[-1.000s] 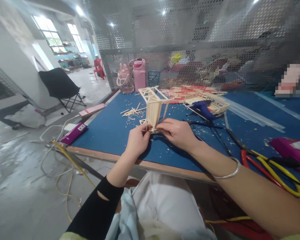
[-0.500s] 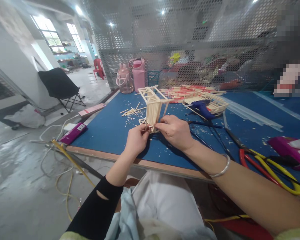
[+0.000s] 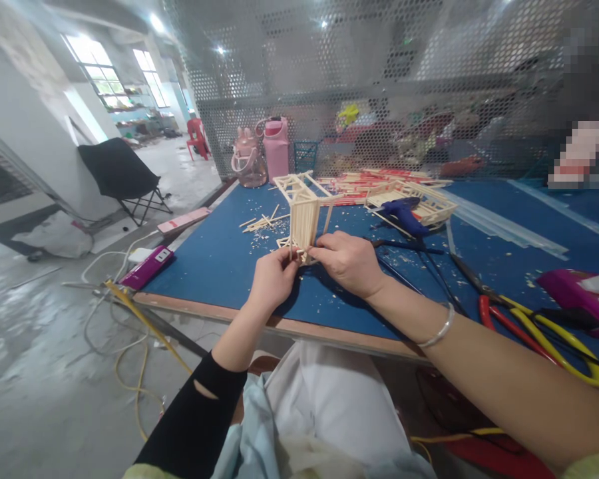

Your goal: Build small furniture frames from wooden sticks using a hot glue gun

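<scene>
Chair (image 3: pixel 118 174), black, folding, stands far left on the concrete floor. Nearer, a purple power strip (image 3: pixel 148 267) lies on the floor just off the table's left edge, with white and yellow cables trailing near it. Blue table (image 3: pixel 214 266) runs from there to the right edge of view, dotted with wood chips.

Left hand (image 3: pixel 273 279): fingers closed in a narrow pinch on the near lower corner of the stick frame (image 3: pixel 304 219), thumb and fingertips touching the wood. Black sleeve on that forearm.

Stick frame stands upright on the table just beyond both hands, centre-left of the mat; it's a panel of vertical pale sticks with an open ladder-like section reaching away behind it. Loose sticks (image 3: pixel 262 223) lie to its left.

Right hand (image 3: pixel 350 263): also pinched shut on the frame's bottom edge, fingertips meeting the left hand's. Silver bangle (image 3: pixel 436 329) on that wrist.

Far side by the mesh screen: two pink bottles (image 3: pixel 267 150). Right of the frame, a second stick structure (image 3: pixel 429 206) with a blue glue gun (image 3: pixel 404 216) resting against it. Near right: pliers with red and yellow handles (image 3: pixel 539 326), then a magenta object (image 3: pixel 574 293) at the right edge, too cropped to identify.
</scene>
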The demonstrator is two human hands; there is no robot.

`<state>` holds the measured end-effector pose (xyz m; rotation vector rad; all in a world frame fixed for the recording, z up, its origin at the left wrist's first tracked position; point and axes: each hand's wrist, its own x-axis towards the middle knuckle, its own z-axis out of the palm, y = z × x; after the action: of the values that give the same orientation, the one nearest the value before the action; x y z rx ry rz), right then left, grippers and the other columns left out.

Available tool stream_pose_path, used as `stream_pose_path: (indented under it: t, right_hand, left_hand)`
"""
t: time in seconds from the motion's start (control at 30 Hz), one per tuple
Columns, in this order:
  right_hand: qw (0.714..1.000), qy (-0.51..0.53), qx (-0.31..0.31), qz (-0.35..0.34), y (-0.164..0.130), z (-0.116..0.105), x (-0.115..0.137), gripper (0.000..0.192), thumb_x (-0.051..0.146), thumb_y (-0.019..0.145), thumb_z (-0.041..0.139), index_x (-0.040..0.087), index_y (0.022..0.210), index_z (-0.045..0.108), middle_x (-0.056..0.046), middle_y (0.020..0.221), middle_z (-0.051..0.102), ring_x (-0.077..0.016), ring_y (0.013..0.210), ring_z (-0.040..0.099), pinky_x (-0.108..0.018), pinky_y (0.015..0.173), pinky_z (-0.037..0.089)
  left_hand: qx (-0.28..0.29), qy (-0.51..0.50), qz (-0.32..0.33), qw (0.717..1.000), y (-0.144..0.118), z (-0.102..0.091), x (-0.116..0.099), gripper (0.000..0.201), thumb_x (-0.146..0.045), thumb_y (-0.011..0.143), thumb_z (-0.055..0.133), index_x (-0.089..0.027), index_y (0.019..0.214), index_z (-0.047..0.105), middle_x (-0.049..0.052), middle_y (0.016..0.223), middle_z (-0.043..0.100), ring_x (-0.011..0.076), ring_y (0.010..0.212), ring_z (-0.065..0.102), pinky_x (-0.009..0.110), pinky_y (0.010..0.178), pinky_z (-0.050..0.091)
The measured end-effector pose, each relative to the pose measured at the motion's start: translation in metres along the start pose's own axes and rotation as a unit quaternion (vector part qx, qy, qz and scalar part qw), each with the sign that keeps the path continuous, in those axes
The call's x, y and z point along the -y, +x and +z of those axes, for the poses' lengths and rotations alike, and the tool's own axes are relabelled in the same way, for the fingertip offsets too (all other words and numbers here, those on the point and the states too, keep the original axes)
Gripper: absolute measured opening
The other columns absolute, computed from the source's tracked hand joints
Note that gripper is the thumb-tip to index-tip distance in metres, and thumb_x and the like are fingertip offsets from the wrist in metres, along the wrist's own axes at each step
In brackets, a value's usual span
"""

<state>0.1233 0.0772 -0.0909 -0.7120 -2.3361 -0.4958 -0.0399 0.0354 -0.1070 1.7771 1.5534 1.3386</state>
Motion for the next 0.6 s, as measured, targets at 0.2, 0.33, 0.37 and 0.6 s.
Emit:
stream_pose_path:
  t: [0.2,0.33,0.37,0.6]
  right_hand:
    - [1.000,-0.001,-0.001,0.002,-0.0004,0.0004,0.0006,0.039,0.023,0.096,0.036,0.022,0.083,0.073,-0.007,0.079,0.065,-0.0163,0.069,0.047,-0.030,0.059,0.029]
    - [1.000,0.013,0.001,0.008,0.0001,0.0000,-0.0001,0.035,0.025,0.095,0.040,0.022,0.082,0.072,-0.006,0.078,0.064,-0.0156,0.068,0.046,-0.029,0.059,0.028]
    - [1.000,0.014,0.001,0.006,0.0001,0.0001,-0.0003,0.034,0.026,0.095,0.041,0.021,0.081,0.072,-0.006,0.078,0.064,-0.0154,0.068,0.046,-0.029,0.059,0.028]
    - [1.000,-0.012,-0.012,-0.004,-0.0009,0.0030,0.0002,0.036,0.026,0.096,0.038,0.021,0.083,0.072,-0.006,0.081,0.067,-0.0160,0.069,0.050,-0.029,0.060,0.031]
  left_hand:
    - [-0.005,0.029,0.005,1.000,-0.0022,-0.0015,-0.0097,0.021,-0.024,0.079,0.052,-0.017,0.086,0.070,0.002,0.074,0.071,0.0154,0.066,0.061,0.025,0.064,0.045]
    - [-0.007,0.008,0.002,1.000,-0.0020,-0.0008,-0.0088,0.025,-0.029,0.082,0.051,-0.017,0.088,0.071,0.002,0.076,0.072,0.0161,0.069,0.063,0.025,0.065,0.046]
    - [-0.008,0.000,0.001,1.000,-0.0015,-0.0004,-0.0075,0.025,-0.030,0.082,0.050,-0.017,0.089,0.071,0.003,0.078,0.073,0.0167,0.071,0.064,0.026,0.067,0.047]
    - [-0.006,-0.018,-0.020,1.000,0.0013,0.0014,-0.0024,0.020,-0.020,0.077,0.055,-0.018,0.089,0.071,0.003,0.080,0.073,0.0166,0.073,0.064,0.027,0.070,0.047]
